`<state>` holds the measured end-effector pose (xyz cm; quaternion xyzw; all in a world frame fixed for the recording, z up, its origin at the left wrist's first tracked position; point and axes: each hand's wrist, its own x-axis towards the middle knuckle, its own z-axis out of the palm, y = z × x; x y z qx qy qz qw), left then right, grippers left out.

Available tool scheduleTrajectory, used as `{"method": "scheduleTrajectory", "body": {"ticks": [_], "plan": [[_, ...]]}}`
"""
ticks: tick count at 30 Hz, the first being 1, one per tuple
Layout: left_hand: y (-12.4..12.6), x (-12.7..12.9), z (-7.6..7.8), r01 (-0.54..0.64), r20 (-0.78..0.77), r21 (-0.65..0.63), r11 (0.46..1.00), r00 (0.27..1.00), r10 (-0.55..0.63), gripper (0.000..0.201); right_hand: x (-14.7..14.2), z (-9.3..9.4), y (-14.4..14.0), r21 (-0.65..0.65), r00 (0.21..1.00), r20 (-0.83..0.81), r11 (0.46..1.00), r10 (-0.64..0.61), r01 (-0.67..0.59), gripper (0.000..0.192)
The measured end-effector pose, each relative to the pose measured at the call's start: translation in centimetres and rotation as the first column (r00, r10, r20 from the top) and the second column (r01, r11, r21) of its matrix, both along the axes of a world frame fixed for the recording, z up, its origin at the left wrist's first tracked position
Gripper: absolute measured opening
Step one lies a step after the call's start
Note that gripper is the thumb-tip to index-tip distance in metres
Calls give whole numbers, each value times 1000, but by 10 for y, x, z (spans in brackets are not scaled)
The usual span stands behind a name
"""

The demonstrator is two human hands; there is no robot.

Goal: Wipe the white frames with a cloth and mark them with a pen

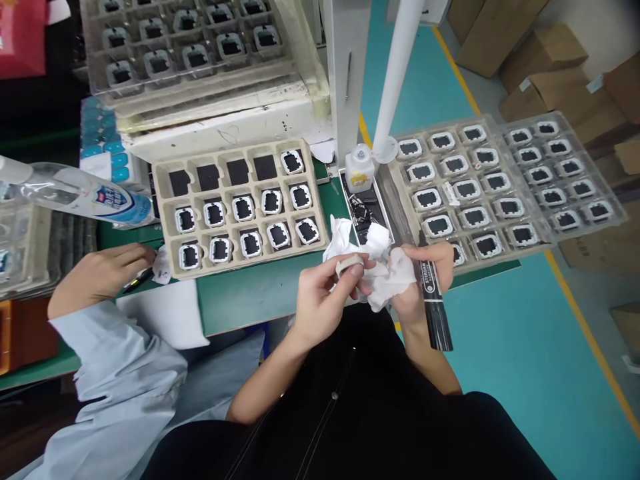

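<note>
My left hand [323, 293] pinches a small white-framed part [347, 266] between thumb and fingers, pressed against a crumpled white wipe [387, 277]. My right hand [423, 280] grips the wipe and also holds a black marker pen [434, 303] that points down toward me. Both hands meet just in front of the green table edge [250, 293]. A beige tray [240, 207] of white-framed black parts lies to the left of my hands, its top row mostly bare pockets. A clear tray [500, 183] full of the same parts lies to the right.
A co-worker's hand [105, 270] in a pale blue sleeve holds a dark tool at the left. A plastic bottle [75, 193] lies at far left. A small white bottle [359, 167] stands by a white post [345, 73]. Stacked clear trays [190, 47] sit behind; cardboard boxes [540, 60] on the teal floor.
</note>
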<state>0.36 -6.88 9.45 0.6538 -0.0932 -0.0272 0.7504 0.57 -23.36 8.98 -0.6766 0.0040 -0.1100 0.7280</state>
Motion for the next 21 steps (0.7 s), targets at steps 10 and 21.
{"method": "scheduleTrajectory", "body": {"ticks": [10, 21], "plan": [[10, 10, -4, -39, 235, 261, 964, 972, -24, 26, -12, 1, 5, -104, 987, 141, 990, -81, 96, 9], [10, 9, -10, -208, 428, 490, 847, 903, -25, 33, -5, 3, 6, -256, 962, 265, 957, -68, 139, 13]]}}
